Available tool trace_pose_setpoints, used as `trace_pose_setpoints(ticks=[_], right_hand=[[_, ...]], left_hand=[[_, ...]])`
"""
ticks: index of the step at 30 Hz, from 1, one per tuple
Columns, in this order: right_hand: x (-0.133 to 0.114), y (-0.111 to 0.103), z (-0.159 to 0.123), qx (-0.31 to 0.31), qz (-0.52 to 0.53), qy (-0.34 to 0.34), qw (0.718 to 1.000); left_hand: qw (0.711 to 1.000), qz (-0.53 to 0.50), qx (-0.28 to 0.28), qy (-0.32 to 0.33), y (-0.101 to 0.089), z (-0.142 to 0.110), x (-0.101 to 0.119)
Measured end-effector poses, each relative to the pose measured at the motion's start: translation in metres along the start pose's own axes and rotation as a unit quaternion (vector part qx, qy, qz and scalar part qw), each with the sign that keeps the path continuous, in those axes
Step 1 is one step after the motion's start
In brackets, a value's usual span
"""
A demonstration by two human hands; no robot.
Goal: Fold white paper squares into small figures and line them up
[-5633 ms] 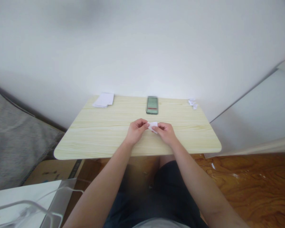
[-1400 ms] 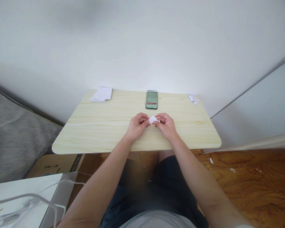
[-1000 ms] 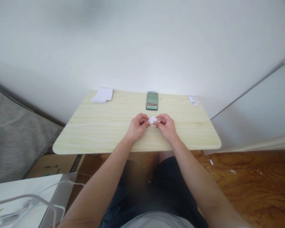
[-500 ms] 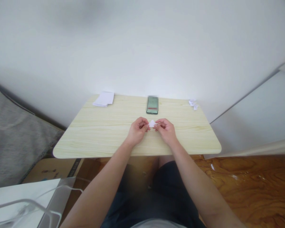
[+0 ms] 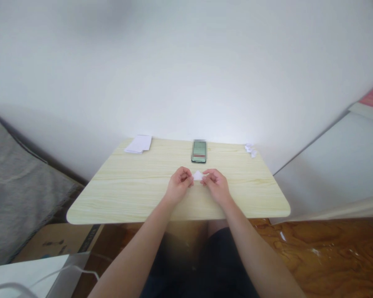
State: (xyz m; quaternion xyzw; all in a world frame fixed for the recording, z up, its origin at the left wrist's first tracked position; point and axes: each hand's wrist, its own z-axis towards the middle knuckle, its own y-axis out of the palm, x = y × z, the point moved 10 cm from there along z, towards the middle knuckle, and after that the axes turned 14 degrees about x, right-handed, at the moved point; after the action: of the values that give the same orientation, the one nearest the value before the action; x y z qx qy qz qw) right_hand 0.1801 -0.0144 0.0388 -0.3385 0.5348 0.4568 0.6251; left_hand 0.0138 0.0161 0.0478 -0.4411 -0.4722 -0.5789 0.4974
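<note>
From my remote seat the white wall (image 5: 186, 70) fills most of the head view. Below it, I look down on a pale wood-grain tabletop (image 5: 121, 194) with rounded front corners, its back edge along the wall. Brown wood-patterned flooring (image 5: 335, 256) shows at the lower right, and a grey cloth (image 5: 21, 198) covers something on the left. A cardboard box (image 5: 56, 242) sits under the table's left front corner, partly hidden by a white surface (image 5: 21, 271).

Two bare forearms reach in over dark shorts (image 5: 202, 265). I have the left hand (image 5: 178, 184) and the right hand (image 5: 217, 185) near the middle of the table, facing each other and slightly apart, fingers curled and thumbs meeting fingertips in a pinch.

Beyond them I see a stack of white paper (image 5: 139, 144) at the back left, sheets not quite aligned, and a smartphone (image 5: 199, 151) lying flat at the back centre, its screen blurred. Crumpled paper (image 5: 250, 150) rests at the back right corner.

Smallest of all is the folded paper piece (image 5: 198, 175) — white, triangular, point towards the phone — held at its two sides between the hands. I cannot tell whether it touches the tabletop.
</note>
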Motion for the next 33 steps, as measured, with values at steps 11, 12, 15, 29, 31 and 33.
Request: trace_pose_setpoints(ticks=[11, 12, 15, 29, 31, 33], right_hand=[[0.0001, 0.0005, 0.0000, 0.005, 0.008, 0.015, 1.000], [-0.0002, 0.0007, 0.0000, 0.004, 0.008, 0.016, 1.000], [-0.0012, 0.0013, -0.0003, 0.001, 0.009, 0.015, 1.000], [-0.0008, -0.0025, 0.0003, 0.002, -0.018, 0.000, 1.000], [-0.0015, -0.0035, 0.0004, 0.004, -0.021, -0.007, 1.000], [-0.0013, -0.0036, 0.0004, 0.004, -0.020, -0.010, 1.000]], left_hand=[[1.000, -0.004, -0.013, 0.007, 0.0008, 0.0021, -0.0040], [1.000, -0.004, -0.014, 0.008, 0.0009, 0.0020, -0.0038], [1.000, -0.003, -0.017, 0.010, 0.0011, 0.0022, -0.0033], [0.999, 0.033, -0.036, 0.004, 0.0047, 0.0021, -0.0023], [0.998, 0.044, -0.044, 0.005, 0.0059, 0.0020, -0.0036], [0.997, 0.056, -0.049, 0.007, 0.0065, 0.0019, -0.0055]])
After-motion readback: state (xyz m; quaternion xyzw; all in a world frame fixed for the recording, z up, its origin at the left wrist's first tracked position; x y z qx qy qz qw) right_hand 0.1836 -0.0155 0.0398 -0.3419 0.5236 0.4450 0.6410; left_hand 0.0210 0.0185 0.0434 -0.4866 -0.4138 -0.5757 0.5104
